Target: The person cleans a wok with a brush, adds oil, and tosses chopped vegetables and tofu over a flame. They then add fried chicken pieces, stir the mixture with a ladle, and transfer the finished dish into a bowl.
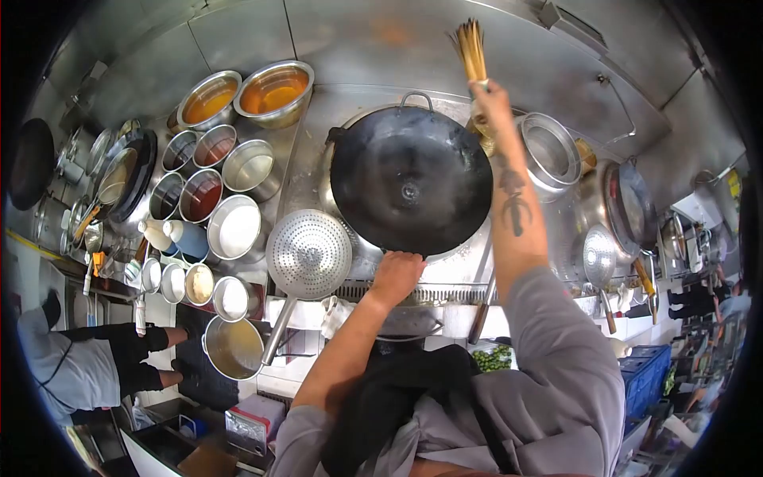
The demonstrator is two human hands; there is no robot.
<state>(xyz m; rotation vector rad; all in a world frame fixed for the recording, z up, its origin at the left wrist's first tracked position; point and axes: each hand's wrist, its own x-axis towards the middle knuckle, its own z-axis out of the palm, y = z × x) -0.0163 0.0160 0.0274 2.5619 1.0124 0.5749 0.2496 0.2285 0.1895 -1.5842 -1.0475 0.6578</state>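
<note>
A large, round, black metal wok [409, 171] is set on the stainless-steel cooking range [306, 151], directly in front of the person, with its looped handle turned to the far side. Its near edge is grasped by the left hand [399, 274], whose fingers are folded over the rim; whether a second handle is covered there cannot be told. A tan, bundled bamboo brush [472, 60] is held by the right hand [493, 103], closed around its bound part, and its splayed bristles are raised beyond the wok's far right edge, apart from the pan. By the wok's left side a round, perforated metal skimmer [309, 253] is laid, its long handle extended over the front edge. Farther left, two wide metal bowls of orange liquid [284, 117] are placed. To the right, a round, silvery metal basin [550, 149] is seen near the right forearm.
</note>
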